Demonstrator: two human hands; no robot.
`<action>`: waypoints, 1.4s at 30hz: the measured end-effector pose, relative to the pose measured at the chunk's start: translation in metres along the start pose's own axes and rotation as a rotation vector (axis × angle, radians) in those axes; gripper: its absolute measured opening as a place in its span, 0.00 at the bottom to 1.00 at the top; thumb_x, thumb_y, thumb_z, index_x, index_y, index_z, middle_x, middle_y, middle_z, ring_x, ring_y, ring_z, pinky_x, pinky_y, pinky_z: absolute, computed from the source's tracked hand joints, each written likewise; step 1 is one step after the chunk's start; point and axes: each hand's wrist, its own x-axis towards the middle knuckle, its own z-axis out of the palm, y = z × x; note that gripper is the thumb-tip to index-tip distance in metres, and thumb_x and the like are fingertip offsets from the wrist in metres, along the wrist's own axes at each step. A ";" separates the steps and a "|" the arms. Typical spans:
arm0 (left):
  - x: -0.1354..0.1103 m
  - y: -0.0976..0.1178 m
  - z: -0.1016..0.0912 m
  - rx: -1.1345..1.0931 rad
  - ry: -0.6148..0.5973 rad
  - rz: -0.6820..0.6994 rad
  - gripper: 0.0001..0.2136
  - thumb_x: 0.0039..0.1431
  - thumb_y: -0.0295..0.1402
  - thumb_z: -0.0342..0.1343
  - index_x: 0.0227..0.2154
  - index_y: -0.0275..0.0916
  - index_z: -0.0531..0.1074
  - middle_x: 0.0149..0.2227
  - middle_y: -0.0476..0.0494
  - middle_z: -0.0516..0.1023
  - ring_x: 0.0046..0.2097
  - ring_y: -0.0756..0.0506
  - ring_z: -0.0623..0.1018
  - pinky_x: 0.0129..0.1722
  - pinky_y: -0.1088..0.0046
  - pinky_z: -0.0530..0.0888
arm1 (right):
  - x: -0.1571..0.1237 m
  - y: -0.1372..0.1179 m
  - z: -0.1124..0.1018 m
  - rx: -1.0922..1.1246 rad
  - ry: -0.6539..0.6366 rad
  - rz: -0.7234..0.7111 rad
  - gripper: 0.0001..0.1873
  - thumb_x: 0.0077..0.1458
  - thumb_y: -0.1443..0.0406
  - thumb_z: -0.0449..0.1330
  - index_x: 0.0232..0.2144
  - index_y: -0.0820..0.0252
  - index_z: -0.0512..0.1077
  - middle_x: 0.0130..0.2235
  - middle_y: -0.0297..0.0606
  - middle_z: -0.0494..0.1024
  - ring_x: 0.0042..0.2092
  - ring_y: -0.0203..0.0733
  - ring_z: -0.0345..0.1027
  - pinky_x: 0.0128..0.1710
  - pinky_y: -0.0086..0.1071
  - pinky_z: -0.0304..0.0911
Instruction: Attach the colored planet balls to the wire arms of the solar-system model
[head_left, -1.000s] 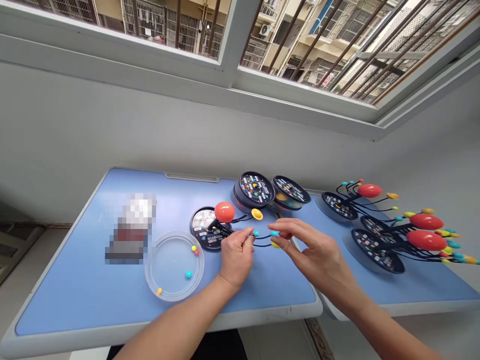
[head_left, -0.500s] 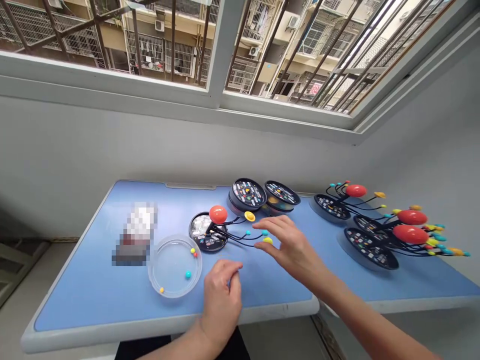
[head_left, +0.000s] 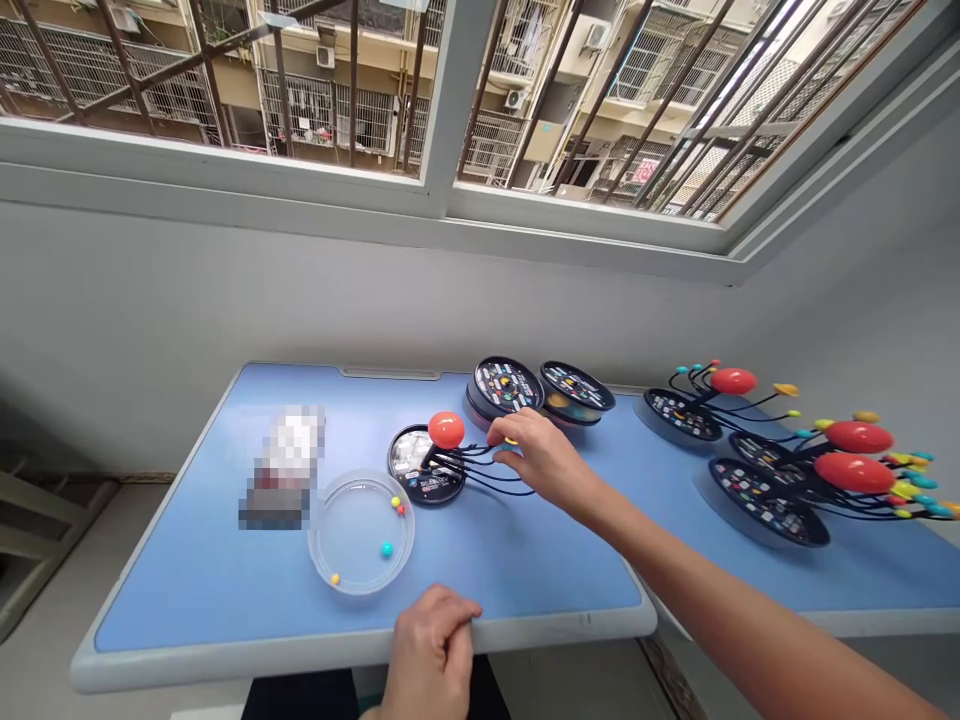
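Observation:
A solar system model (head_left: 427, 488) stands on the blue table, with a black round base, a large red ball (head_left: 447, 430) and thin black curved arms. My right hand (head_left: 536, 455) reaches over the arms from the right. Its thumb and fingers close around a small yellow ringed ball (head_left: 511, 441), which is mostly hidden. The hand also covers the balls at the other arm ends. My left hand (head_left: 435, 640) is curled at the table's front edge, and I see nothing in it. A clear round dish (head_left: 361, 575) holds several small coloured balls, including a turquoise one (head_left: 387, 549).
Two black round cases (head_left: 504, 385) stand behind the model. Three more models with red balls (head_left: 733, 381) are at the right. A blurred-out object (head_left: 283, 465) lies on the left of the table (head_left: 187, 560). A wall and barred window are behind.
My right hand has moved up and left, from open beside the arm ends to closing around the yellow ringed ball. My left hand has dropped back towards the table's front edge.

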 end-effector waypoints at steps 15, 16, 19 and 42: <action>-0.002 0.012 -0.006 0.040 -0.075 0.067 0.16 0.49 0.19 0.44 0.30 0.33 0.78 0.25 0.40 0.76 0.26 0.48 0.75 0.25 0.77 0.70 | -0.017 -0.005 0.011 0.196 0.165 0.077 0.06 0.48 0.65 0.55 0.21 0.56 0.69 0.43 0.44 0.76 0.45 0.51 0.66 0.42 0.44 0.61; -0.002 0.013 -0.010 0.041 -0.079 0.106 0.16 0.49 0.20 0.44 0.30 0.33 0.77 0.26 0.40 0.76 0.26 0.48 0.75 0.25 0.77 0.70 | -0.018 -0.006 0.011 0.194 0.165 0.080 0.07 0.48 0.64 0.55 0.21 0.56 0.69 0.43 0.44 0.76 0.45 0.52 0.66 0.42 0.45 0.61; 0.006 0.016 -0.037 0.113 -0.060 0.215 0.15 0.53 0.21 0.44 0.35 0.33 0.76 0.30 0.39 0.76 0.30 0.47 0.76 0.30 0.76 0.72 | -0.022 -0.009 0.009 0.173 0.167 0.067 0.09 0.50 0.61 0.55 0.22 0.56 0.69 0.44 0.43 0.76 0.45 0.54 0.65 0.40 0.46 0.61; 0.069 0.053 -0.066 0.215 -0.306 -0.202 0.07 0.50 0.29 0.54 0.26 0.35 0.77 0.24 0.47 0.72 0.28 0.48 0.69 0.29 0.75 0.63 | -0.080 -0.076 0.016 0.505 0.241 -0.111 0.08 0.58 0.70 0.52 0.40 0.56 0.67 0.34 0.37 0.75 0.31 0.38 0.70 0.29 0.29 0.68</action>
